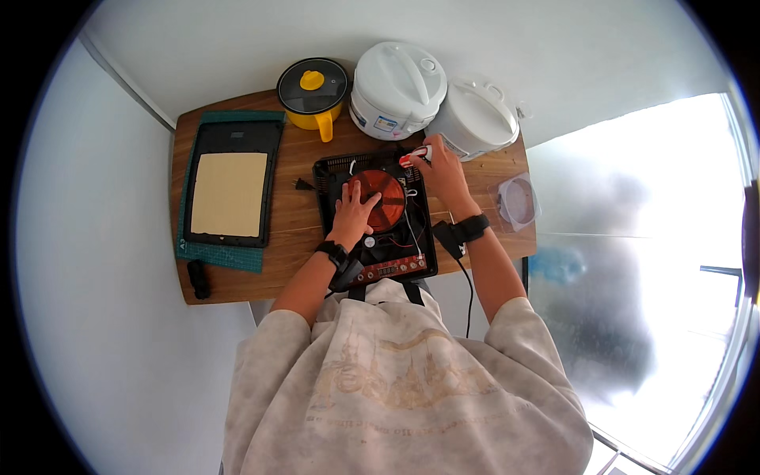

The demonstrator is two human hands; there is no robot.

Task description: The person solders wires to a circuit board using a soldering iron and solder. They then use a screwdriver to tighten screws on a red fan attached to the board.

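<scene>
An opened induction cooker [432,247] lies on the wooden table in front of me, its round copper coil [389,207] and wiring exposed. My left hand [353,215] rests on the left part of the coil with its fingers spread. At the far right corner of the cooker's black housing, my right hand [445,176] is closed around a small red-and-white handheld tool [415,156]. That tool's tip and exact kind cannot be made out. Along the near edge of the housing runs a reddish control board [385,269]. A black plug [303,184] lies beside the housing on the left.
On the left, a black cover with a cream panel [229,195] lies on a green cutting mat [237,258]. A small black object [199,279] sits near it. Behind stand a yellow pot [313,93] and two white rice cookers [397,89]. A clear plastic container [518,202] is at right.
</scene>
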